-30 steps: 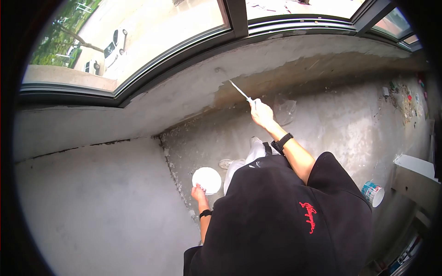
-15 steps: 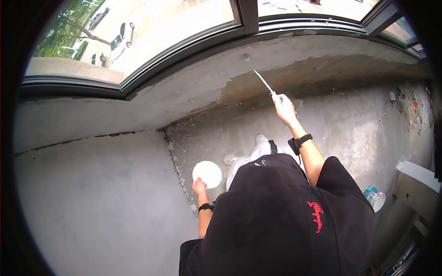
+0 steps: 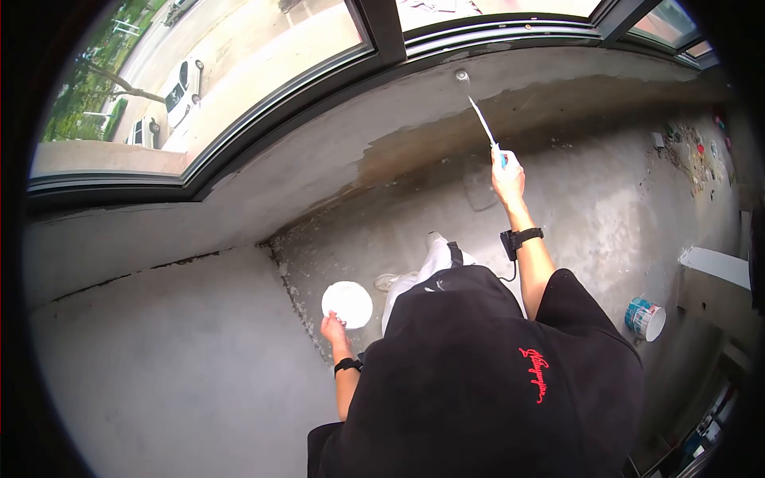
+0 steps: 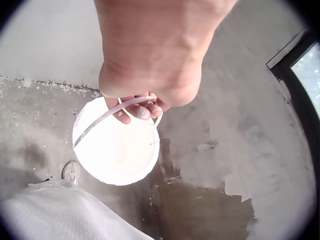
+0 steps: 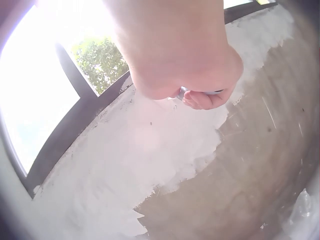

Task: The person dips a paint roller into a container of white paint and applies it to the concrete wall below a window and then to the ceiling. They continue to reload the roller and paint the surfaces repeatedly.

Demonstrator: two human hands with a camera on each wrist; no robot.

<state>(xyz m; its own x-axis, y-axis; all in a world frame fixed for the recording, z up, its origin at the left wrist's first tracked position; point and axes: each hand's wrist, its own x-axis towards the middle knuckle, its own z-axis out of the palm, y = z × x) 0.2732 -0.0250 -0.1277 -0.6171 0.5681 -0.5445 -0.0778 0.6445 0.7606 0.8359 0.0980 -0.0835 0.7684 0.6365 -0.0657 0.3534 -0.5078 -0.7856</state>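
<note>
My right hand (image 3: 508,179) grips the blue-and-white handle of a paint roller (image 3: 483,119), arm stretched toward the low wall (image 3: 319,159) under the window. The roller's pale round end lies against the wall's white upper part, just below the window frame. In the right wrist view the curled fingers (image 5: 202,99) hide most of the handle. My left hand (image 3: 335,325) holds a white bucket (image 3: 347,304) low at my left side. Its bail handle (image 4: 102,120) runs across the fingers in the left wrist view, and white paint (image 4: 120,150) shows inside.
A dark window frame (image 3: 279,119) runs along the top of the wall. Brown-grey wall (image 3: 414,147) shows below the white area. A printed bucket (image 3: 644,319) lies on the floor at right, near a pale block (image 3: 717,267). Debris (image 3: 697,159) lies farther off.
My right hand has carried the roller rightward along the wall and up closer to the window frame. The left hand still holds the bucket at my side. The head view has shifted slightly.
</note>
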